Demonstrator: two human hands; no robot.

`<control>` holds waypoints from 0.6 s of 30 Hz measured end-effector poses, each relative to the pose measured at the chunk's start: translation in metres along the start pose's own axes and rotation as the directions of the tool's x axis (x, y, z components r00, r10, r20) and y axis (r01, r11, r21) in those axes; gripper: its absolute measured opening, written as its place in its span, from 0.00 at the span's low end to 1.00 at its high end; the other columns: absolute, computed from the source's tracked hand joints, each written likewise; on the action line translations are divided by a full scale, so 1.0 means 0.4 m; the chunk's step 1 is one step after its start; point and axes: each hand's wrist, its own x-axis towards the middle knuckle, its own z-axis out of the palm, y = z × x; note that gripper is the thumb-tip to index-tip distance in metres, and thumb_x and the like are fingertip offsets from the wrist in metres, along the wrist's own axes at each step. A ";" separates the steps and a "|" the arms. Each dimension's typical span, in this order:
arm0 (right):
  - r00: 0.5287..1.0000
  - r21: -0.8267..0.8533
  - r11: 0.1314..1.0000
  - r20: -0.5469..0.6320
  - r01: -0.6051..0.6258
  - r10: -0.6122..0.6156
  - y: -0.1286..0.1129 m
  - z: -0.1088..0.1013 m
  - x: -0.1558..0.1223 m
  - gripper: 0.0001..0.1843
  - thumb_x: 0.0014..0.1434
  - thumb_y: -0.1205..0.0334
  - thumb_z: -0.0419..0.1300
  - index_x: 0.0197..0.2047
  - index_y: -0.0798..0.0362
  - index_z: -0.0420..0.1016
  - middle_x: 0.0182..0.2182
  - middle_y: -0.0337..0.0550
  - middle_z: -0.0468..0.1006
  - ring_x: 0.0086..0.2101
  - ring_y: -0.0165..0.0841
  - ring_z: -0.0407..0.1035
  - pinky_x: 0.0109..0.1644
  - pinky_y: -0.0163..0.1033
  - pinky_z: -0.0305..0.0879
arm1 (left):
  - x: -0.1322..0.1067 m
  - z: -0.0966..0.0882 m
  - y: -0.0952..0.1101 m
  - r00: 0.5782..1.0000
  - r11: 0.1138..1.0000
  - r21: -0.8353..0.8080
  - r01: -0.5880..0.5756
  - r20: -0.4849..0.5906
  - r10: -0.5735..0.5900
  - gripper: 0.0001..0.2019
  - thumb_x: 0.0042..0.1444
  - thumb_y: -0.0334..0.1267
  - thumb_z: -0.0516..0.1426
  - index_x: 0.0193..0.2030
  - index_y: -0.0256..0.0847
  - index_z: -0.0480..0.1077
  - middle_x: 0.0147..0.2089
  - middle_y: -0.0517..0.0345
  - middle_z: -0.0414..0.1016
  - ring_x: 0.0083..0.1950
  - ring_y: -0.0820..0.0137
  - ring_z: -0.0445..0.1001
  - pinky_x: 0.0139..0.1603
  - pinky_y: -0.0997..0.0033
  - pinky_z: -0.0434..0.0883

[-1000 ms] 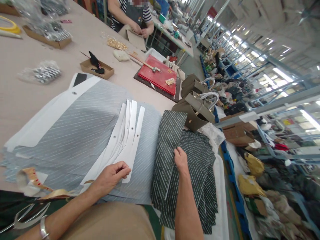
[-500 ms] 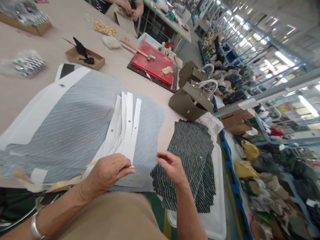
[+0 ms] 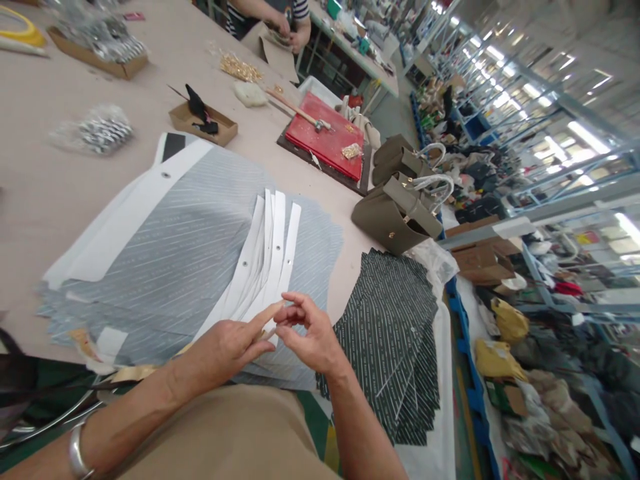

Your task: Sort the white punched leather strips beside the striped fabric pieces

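In front of my waist my left hand is closed in a pinch, index finger and thumb forward, on a small pale thing too little to name. My right hand has come up against its fingertips. The right thumb and curled fingers are apart, and nothing shows held in them. Just beyond both hands lie several long white strips with small metal eyelets, fanned out. Under them spreads a stack of grey-blue lined sheets. Dark striped pieces are piled to the right of my right hand.
Olive handbags stand at the table's right edge. A red board bears a hammer. Behind are gold fittings, a small cardboard box and bagged metal parts. Across the table, a co-worker's hands handle beige material.
My right hand has moved left, from over the dark pieces to my left fingertips. My left index finger has straightened. The whole view has shifted slightly.
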 end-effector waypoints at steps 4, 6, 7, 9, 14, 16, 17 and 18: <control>0.994 -0.186 0.977 -0.002 0.105 -0.108 -0.006 0.012 0.006 0.31 0.54 0.69 0.62 0.61 0.48 0.63 0.41 0.43 0.78 0.40 0.33 0.74 0.47 0.41 0.73 | 0.005 -0.013 -0.011 0.999 0.999 0.018 0.031 -0.016 -0.031 0.19 0.65 0.44 0.52 0.61 0.42 0.60 0.21 0.68 0.72 0.22 0.68 0.75 0.24 0.75 0.61; 0.991 -0.236 0.963 -0.001 0.129 -0.133 -0.008 0.018 0.009 0.30 0.55 0.68 0.62 0.61 0.48 0.64 0.41 0.43 0.78 0.40 0.33 0.74 0.47 0.41 0.73 | 0.008 -0.019 -0.018 0.999 0.999 0.003 0.046 -0.019 -0.045 0.16 0.65 0.45 0.51 0.56 0.43 0.62 0.21 0.68 0.71 0.23 0.69 0.75 0.24 0.75 0.61; 0.990 -0.261 0.956 0.005 0.134 -0.138 -0.008 0.022 0.010 0.28 0.55 0.68 0.61 0.59 0.48 0.66 0.40 0.43 0.79 0.39 0.33 0.74 0.47 0.41 0.73 | 0.009 -0.021 -0.021 0.999 0.999 -0.007 0.050 -0.013 -0.050 0.14 0.65 0.45 0.51 0.54 0.43 0.63 0.21 0.68 0.71 0.23 0.69 0.76 0.24 0.76 0.62; 0.989 -0.325 0.935 0.019 0.144 -0.146 -0.007 0.029 0.014 0.20 0.57 0.68 0.60 0.54 0.49 0.70 0.37 0.42 0.79 0.37 0.33 0.74 0.46 0.40 0.72 | 0.008 -0.023 -0.028 0.999 0.999 -0.015 0.050 0.008 -0.050 0.13 0.65 0.46 0.51 0.52 0.44 0.64 0.22 0.68 0.72 0.23 0.68 0.76 0.24 0.76 0.62; 0.988 -0.421 0.894 0.035 0.153 -0.153 -0.002 0.039 0.027 0.14 0.60 0.66 0.59 0.50 0.50 0.73 0.32 0.40 0.79 0.33 0.32 0.74 0.43 0.37 0.71 | 0.000 -0.018 -0.045 0.998 0.998 0.017 0.052 -0.022 -0.052 0.13 0.66 0.44 0.51 0.54 0.43 0.65 0.25 0.63 0.77 0.26 0.66 0.79 0.25 0.74 0.64; 0.990 -0.420 0.898 0.019 0.132 -0.137 0.004 0.042 0.031 0.16 0.60 0.66 0.58 0.52 0.50 0.73 0.31 0.39 0.79 0.32 0.31 0.73 0.41 0.36 0.71 | -0.001 -0.019 -0.052 0.995 0.996 0.004 0.086 -0.045 -0.086 0.14 0.66 0.44 0.51 0.55 0.43 0.65 0.28 0.61 0.79 0.27 0.65 0.79 0.26 0.74 0.65; 0.992 -0.420 0.899 0.011 0.122 -0.129 0.007 0.044 0.032 0.17 0.60 0.66 0.58 0.53 0.50 0.73 0.31 0.39 0.79 0.31 0.31 0.73 0.41 0.36 0.71 | -0.001 -0.022 -0.054 0.993 0.994 -0.005 0.110 -0.052 -0.110 0.15 0.65 0.44 0.51 0.55 0.44 0.66 0.29 0.61 0.80 0.27 0.66 0.80 0.27 0.74 0.66; 0.992 -0.425 0.898 0.007 0.115 -0.125 0.011 0.047 0.034 0.17 0.60 0.66 0.58 0.52 0.50 0.73 0.31 0.40 0.79 0.31 0.31 0.73 0.41 0.36 0.71 | 0.000 -0.025 -0.057 0.989 0.991 -0.013 0.134 -0.055 -0.135 0.15 0.65 0.44 0.52 0.55 0.44 0.67 0.30 0.60 0.81 0.28 0.66 0.80 0.28 0.74 0.66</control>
